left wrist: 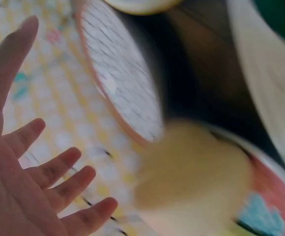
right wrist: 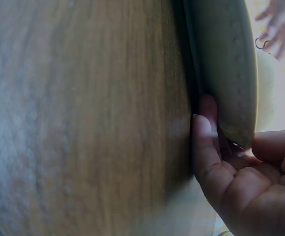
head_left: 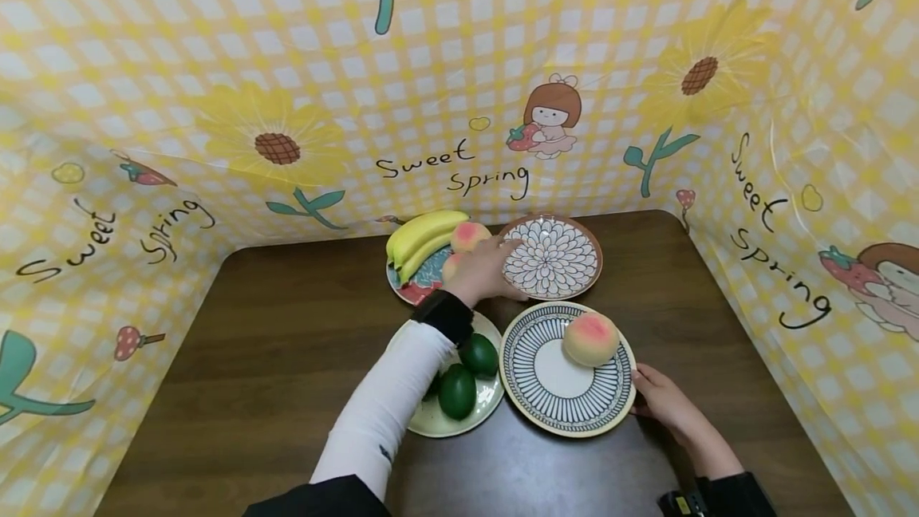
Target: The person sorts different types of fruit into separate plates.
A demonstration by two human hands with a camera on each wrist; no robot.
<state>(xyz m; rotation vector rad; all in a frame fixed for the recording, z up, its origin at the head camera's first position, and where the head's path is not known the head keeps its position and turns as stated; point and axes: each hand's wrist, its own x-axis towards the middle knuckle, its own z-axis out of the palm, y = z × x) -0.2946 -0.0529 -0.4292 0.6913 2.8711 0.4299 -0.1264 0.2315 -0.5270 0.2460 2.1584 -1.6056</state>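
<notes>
My left hand (head_left: 484, 268) reaches over the far plates with its fingers spread. It holds nothing, beside two peaches (head_left: 470, 235) that lie with bananas (head_left: 424, 239) on a red-and-blue plate (head_left: 418, 291). A blurred peach (left wrist: 191, 177) appears apart from the fingers in the left wrist view. My right hand (head_left: 664, 399) pinches the right rim of a striped plate (head_left: 556, 369), thumb above and fingers underneath. One peach (head_left: 591, 339) sits on that plate. In the right wrist view the plate's underside (right wrist: 226, 64) shows over the wooden tabletop.
A brown-rimmed plate with a flower pattern (head_left: 551, 258) stands at the back, right of the left hand. Green avocado-like fruits (head_left: 457, 391) lie on a pale green plate (head_left: 448, 426), partly hidden by the left forearm. A checked yellow cloth (head_left: 431, 62) encloses the wooden table (head_left: 273, 373).
</notes>
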